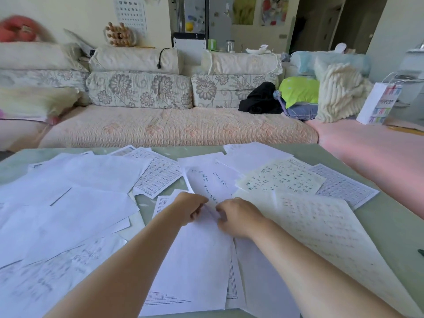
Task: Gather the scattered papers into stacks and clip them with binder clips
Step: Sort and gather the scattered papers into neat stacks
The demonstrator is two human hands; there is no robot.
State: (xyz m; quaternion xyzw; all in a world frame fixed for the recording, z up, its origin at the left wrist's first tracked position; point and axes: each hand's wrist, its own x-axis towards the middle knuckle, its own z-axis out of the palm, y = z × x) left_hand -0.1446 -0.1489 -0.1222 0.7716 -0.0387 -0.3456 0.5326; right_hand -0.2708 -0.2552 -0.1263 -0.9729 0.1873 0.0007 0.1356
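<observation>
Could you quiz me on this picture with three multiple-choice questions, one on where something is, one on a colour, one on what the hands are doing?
1. Where is the white paper bag?
A. on the table
B. at the far right, beyond the sofa
C. on the left cushion

2. What colour is the bright pillow beside the black cloth?
A. lime green
B. red
C. brown

3. What are the two hands doing?
A. resting apart at the table edges
B. raised in the air
C. close together on one sheet mid-table

Answers: 1 B, it stands right of the cushions. 2 A, plainly green. 3 C, left hand and right hand pinch the sheet's top.
</observation>
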